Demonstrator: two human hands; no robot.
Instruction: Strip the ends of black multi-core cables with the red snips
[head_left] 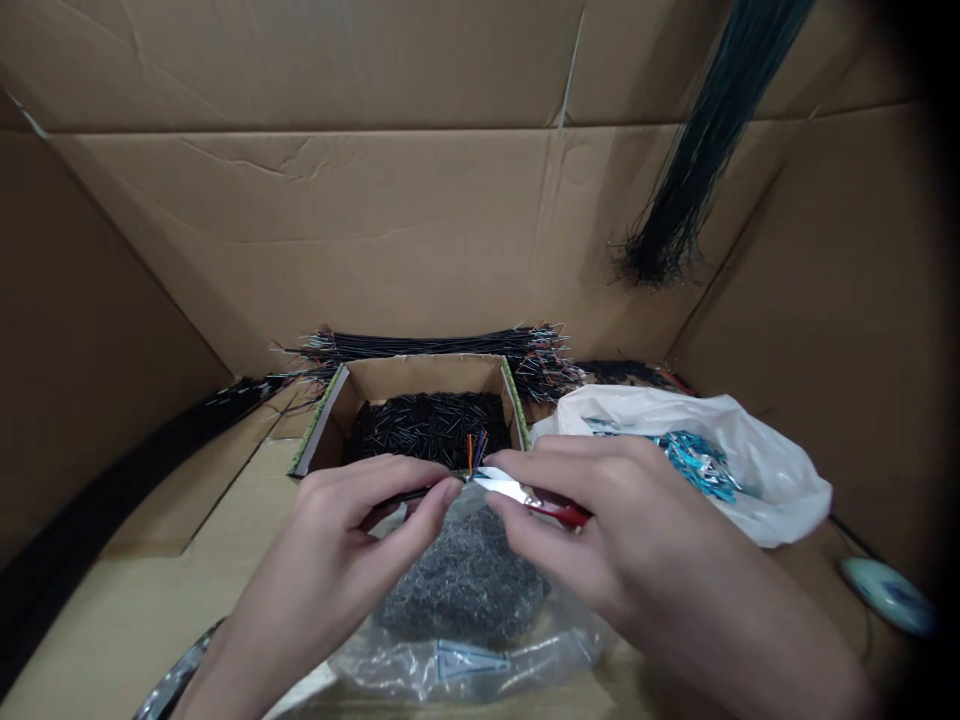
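A: What does your pale wood-grain tabletop carry?
B: Nearest you, a crumpled clear plastic bag; behind it, an open brown cardboard box with green-edged sides; to your right, a crumpled white plastic bag.

Beyond the fingers, a creased cardboard back wall is catching soft light; a left wall and a right wall are flanking them, and a pale tabletop is spreading beneath.
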